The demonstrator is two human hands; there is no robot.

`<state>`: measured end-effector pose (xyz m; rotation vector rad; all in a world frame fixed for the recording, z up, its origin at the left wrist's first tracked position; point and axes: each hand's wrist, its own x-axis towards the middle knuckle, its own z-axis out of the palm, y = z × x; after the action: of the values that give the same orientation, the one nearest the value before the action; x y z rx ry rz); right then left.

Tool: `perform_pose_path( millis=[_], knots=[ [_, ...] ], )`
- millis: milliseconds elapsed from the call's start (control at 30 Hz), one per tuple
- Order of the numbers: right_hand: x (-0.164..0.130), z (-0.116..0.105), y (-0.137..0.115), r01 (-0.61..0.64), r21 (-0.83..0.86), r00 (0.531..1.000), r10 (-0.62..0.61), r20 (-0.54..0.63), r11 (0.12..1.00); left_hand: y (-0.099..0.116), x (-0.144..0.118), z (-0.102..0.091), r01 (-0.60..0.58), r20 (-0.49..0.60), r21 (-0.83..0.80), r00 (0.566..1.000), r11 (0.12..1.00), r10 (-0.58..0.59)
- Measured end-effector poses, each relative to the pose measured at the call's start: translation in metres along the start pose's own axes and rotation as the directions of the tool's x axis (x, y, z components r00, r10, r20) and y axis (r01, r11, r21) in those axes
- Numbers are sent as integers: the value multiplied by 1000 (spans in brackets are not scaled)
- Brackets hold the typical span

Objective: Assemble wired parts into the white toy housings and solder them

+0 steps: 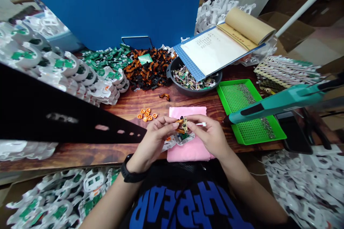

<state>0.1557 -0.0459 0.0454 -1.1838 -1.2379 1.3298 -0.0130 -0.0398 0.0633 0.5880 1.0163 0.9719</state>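
A small circuit board (185, 124) is pinched between the fingers of the left hand (154, 139) and right hand (208, 134) at frame centre, above a pink cloth (188, 150) on the wooden surface (129, 103); a green tray (242, 96) lies to the right.

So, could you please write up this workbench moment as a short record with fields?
left hand: left hand pinches a small circuit board with an orange flex strip
right hand: right hand grips the same board from the other side
under the hands: pink cloth with a white housing on it
nearby: orange parts on the wooden table
right side: green tray, teal screwdriver above it
back: dark bowl, open notebook
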Motion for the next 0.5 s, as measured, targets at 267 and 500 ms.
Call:
perform_pose_path(
  millis=[267, 500],
  knots=[
    [1, 4, -4, 104, -102, 992, -110, -55, 989, 0, -1, -1, -6, -2, 41, 1000, 999, 6],
    [1, 6, -5, 115, -135, 991, -123, -56, 984, 1, -4, -1, -15, 32, 103, 999, 995, 11]
  ],
)
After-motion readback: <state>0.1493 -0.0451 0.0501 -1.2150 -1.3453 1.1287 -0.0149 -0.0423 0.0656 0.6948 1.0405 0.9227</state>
